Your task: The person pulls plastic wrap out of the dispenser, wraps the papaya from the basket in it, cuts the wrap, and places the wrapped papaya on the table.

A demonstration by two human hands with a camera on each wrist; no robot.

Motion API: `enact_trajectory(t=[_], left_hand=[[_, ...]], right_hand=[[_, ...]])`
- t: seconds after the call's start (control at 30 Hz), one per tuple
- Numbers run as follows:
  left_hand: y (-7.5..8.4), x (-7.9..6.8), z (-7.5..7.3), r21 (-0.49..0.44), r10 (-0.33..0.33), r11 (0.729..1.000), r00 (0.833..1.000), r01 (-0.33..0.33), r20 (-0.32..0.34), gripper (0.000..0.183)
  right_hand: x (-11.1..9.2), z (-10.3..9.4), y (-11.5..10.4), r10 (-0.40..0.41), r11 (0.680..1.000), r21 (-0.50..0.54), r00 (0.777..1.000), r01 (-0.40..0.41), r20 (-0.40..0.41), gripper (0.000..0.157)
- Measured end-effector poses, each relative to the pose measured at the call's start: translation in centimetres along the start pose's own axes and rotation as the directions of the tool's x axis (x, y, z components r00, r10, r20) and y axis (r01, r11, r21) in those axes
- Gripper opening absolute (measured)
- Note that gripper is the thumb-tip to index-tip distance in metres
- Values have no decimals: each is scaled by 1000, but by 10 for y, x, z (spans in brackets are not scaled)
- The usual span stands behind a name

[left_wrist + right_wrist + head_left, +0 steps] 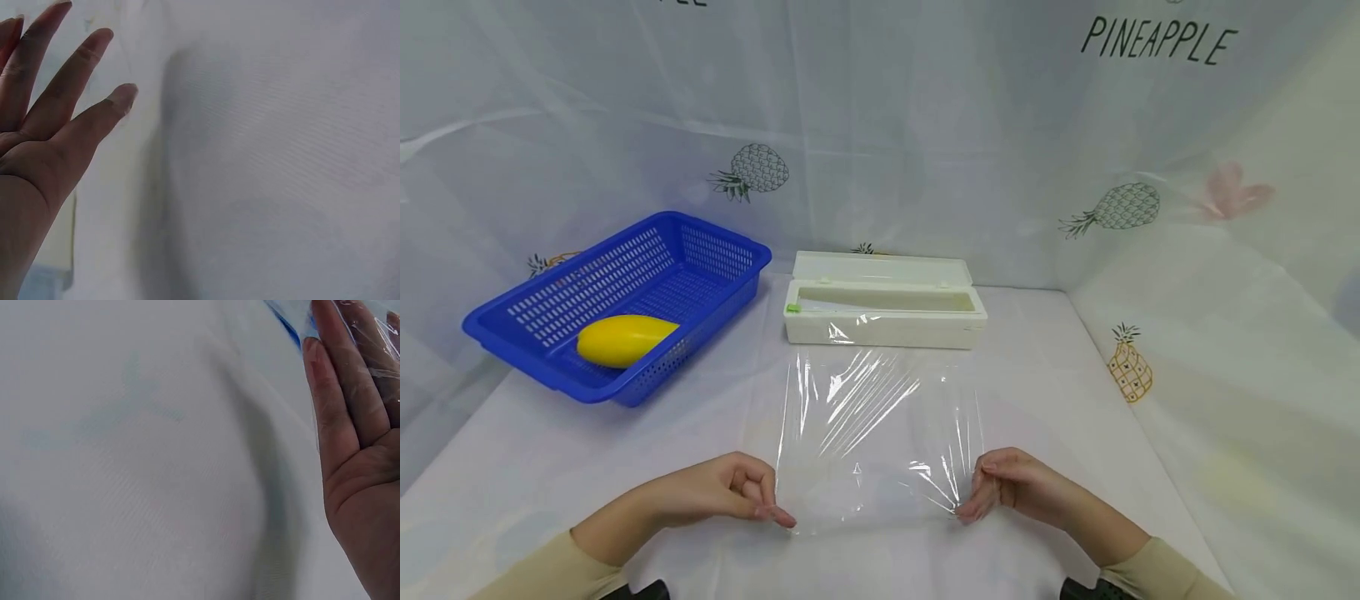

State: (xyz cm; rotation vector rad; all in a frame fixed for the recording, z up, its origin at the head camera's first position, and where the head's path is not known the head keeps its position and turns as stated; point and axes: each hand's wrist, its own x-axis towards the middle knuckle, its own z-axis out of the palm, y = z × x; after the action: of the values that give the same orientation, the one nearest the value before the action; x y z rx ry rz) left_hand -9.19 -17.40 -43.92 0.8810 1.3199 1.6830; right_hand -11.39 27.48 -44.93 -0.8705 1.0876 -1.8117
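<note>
Pineapple-print fabric (925, 125) backs the white-covered table (1037, 375) I'm watching. I have the left hand (722, 492) and right hand (1022, 483) each pinching a near corner of clear plastic wrap (880, 442), spread between them. Beyond it, ahead of both hands, I see its white dispenser box (887, 329), lid raised; ahead of the left hand, a blue perforated basket (700, 329) holds a yellow oblong fruit (621, 340).

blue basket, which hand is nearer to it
Left. The left hand is in front and to the right of the blue basket, at one near corner of the clear film; the right hand is farther right, at the film's other near corner.
</note>
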Motion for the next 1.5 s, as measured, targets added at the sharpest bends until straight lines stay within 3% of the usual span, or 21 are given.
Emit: enact_trajectory(t=[0.2,0.37,0.6,0.77,0.87,0.97,1.2,1.3,1.37,1.43,1.5], left_hand=[[-11,-2,-1,-24,-20,999,1000,21,16,9],[-7,-5,0,-1,-111,994,993,111,40,22],[0,-7,3,172,-205,966,977,193,53,15],[6,-5,7,356,-216,917,974,181,62,12],[8,-5,8,426,-218,890,973,164,81,20],[10,-6,9,462,-226,872,970,163,84,29],[17,-10,13,471,-305,850,949,236,75,32],[22,-11,12,483,-306,845,949,230,82,35],[30,-13,11,510,-286,834,956,213,68,38],[41,-15,7,556,-260,807,965,197,36,42],[55,-19,2,621,-225,761,974,188,-19,47]], right_hand=[[-4,-2,7,95,993,-67,994,-99,-55,43],[-4,-4,5,104,982,-156,995,-103,-1,40],[3,-4,1,141,947,-303,985,-104,100,32],[7,1,-4,229,904,-385,971,-186,69,29],[7,4,-8,263,880,-423,963,-218,51,31],[7,7,-11,293,853,-466,955,-237,51,33],[11,17,-19,389,792,-542,917,-282,92,34],[15,21,-28,378,759,-599,922,-255,87,34],[17,22,-35,342,726,-653,937,-215,71,34],[20,22,-44,291,688,-707,955,-164,61,35],[23,20,-53,237,643,-757,970,-115,53,38]])
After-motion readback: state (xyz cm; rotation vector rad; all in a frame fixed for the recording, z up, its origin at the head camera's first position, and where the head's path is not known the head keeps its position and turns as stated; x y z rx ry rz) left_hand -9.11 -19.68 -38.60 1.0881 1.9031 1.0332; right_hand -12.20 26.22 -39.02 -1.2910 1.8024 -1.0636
